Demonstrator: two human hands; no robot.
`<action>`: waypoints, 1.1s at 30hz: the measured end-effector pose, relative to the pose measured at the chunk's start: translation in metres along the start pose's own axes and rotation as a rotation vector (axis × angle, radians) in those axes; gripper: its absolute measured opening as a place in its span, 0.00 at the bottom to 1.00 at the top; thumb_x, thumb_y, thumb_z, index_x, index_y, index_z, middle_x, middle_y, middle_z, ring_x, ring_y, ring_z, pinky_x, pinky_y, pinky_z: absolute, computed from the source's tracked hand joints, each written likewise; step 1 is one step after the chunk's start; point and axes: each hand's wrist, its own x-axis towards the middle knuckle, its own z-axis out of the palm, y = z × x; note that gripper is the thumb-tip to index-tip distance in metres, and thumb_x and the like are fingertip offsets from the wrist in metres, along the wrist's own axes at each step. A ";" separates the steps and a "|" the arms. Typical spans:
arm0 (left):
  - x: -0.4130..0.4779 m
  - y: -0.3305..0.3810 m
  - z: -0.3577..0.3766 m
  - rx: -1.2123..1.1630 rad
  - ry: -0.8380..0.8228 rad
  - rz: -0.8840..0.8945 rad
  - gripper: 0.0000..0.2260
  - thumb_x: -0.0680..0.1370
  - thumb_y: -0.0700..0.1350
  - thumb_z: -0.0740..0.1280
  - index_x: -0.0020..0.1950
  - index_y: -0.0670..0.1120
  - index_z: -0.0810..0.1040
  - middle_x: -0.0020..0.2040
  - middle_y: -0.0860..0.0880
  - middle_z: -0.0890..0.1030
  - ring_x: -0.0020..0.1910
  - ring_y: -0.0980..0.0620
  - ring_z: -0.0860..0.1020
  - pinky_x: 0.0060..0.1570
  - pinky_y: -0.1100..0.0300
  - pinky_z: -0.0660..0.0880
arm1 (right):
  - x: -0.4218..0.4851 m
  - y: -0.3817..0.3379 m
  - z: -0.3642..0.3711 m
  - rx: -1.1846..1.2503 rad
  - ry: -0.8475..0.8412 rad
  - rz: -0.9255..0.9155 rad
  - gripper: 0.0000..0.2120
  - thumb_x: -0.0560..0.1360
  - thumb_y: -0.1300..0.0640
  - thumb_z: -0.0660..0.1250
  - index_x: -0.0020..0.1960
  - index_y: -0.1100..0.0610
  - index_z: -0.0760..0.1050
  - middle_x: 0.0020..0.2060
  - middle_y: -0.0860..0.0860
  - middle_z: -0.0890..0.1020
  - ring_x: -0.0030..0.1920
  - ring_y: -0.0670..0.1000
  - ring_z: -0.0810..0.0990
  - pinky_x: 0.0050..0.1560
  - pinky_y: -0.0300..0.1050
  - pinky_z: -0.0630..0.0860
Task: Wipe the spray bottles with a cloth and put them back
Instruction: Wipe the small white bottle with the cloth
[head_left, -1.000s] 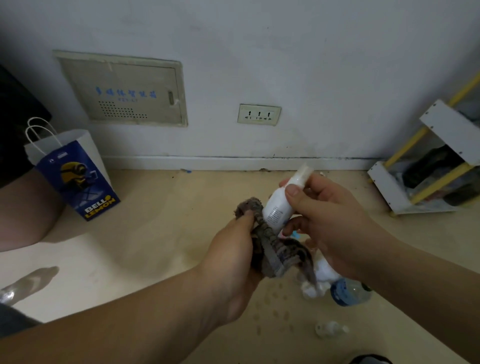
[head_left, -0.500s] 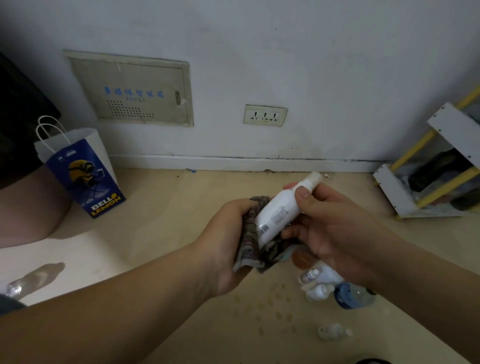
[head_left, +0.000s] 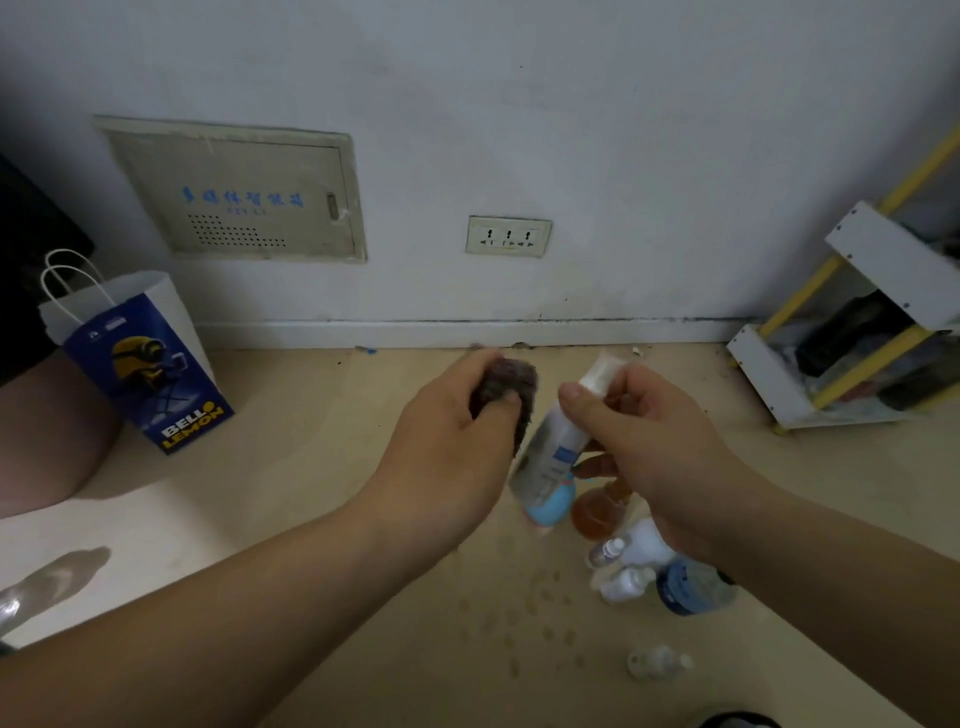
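The right grip (head_left: 649, 441), a bare hand, is closed round the upper part of the white spray bottle (head_left: 550, 457), thumb near the cap. This holds the bottle in the air above the floor (head_left: 311, 519), tilted with its pale blue base downward, so the body is exposed for wiping. The left grip (head_left: 457, 441) is closed on a bunched dark cloth (head_left: 506, 387), held just beside the bottle's upper side. Blur hides whether cloth and bottle touch. Below the right wrist a cluster of other bottles (head_left: 639, 561) stands on the floor, likely the spot where this bottle returns. One small bottle (head_left: 657, 662) lies apart from them, nearer the person. The wiping looks unfinished.
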 end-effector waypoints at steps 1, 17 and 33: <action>0.000 -0.005 0.002 0.058 -0.058 0.053 0.14 0.84 0.44 0.63 0.59 0.65 0.76 0.51 0.68 0.79 0.51 0.74 0.76 0.48 0.79 0.72 | -0.001 0.000 0.001 0.054 -0.017 0.032 0.15 0.79 0.49 0.71 0.52 0.62 0.76 0.48 0.62 0.85 0.47 0.64 0.86 0.51 0.64 0.83; 0.000 -0.025 0.001 -0.102 -0.330 -0.231 0.18 0.81 0.41 0.69 0.64 0.62 0.79 0.51 0.54 0.88 0.47 0.55 0.86 0.47 0.57 0.83 | -0.005 0.007 -0.016 0.151 -0.400 0.175 0.13 0.84 0.57 0.61 0.63 0.58 0.79 0.56 0.61 0.85 0.55 0.62 0.85 0.56 0.54 0.80; -0.004 -0.022 0.010 0.021 -0.125 0.046 0.18 0.86 0.57 0.52 0.73 0.61 0.72 0.68 0.65 0.76 0.65 0.72 0.71 0.63 0.77 0.66 | -0.029 0.003 0.008 -0.044 -0.414 0.017 0.08 0.83 0.58 0.64 0.57 0.54 0.81 0.46 0.52 0.88 0.47 0.53 0.87 0.45 0.46 0.82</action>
